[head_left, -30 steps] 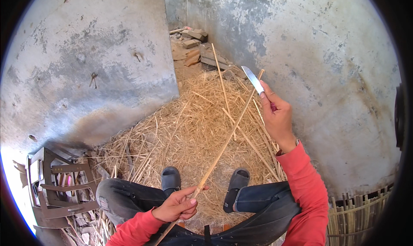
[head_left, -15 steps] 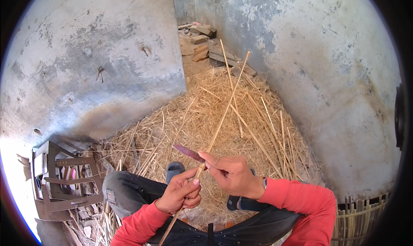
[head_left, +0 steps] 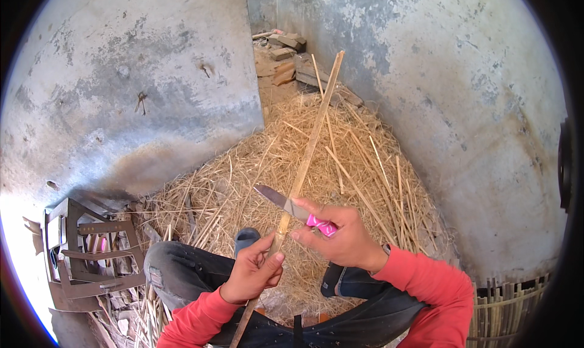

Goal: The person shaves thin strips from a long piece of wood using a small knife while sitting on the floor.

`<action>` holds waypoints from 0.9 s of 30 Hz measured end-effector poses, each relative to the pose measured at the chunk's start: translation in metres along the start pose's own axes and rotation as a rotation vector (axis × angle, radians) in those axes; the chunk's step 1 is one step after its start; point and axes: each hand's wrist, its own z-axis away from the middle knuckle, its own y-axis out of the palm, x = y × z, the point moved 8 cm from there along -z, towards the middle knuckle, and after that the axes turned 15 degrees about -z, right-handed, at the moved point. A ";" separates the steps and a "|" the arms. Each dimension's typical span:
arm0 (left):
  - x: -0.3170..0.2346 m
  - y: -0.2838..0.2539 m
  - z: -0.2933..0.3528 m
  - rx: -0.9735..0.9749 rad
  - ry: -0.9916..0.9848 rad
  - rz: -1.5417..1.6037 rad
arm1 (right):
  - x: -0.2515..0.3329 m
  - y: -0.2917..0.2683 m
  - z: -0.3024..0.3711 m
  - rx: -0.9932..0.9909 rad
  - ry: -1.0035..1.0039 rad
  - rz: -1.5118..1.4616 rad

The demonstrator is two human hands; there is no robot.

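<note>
1. the pale strip [head_left: 313, 142] is held slantwise, its lower end seen over the dark trousers [head_left: 207, 272] and its far end pointed away above the straw-like shavings [head_left: 283, 153].
2. the strip is gripped along its lower part by the left hand [head_left: 252, 274], the fingers curled closed around it.
3. a pink-handled knife [head_left: 274, 197] is clasped in the closed right hand [head_left: 344, 233].
4. the strip is crossed by the blade just above the left hand; whether they touch cannot be told.
</note>
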 end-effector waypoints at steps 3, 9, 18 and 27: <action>0.001 0.000 -0.001 -0.076 0.011 -0.161 | 0.014 0.003 0.001 -0.028 -0.207 -0.011; 0.003 0.000 -0.002 -0.144 0.050 -0.315 | 0.010 0.007 0.002 -0.031 -0.211 0.014; -0.003 -0.021 -0.004 -0.234 0.063 -0.271 | 0.000 0.013 0.010 0.110 -0.046 0.000; 0.003 -0.012 -0.003 -0.169 0.030 -0.216 | 0.020 -0.003 0.000 -0.045 -0.215 0.181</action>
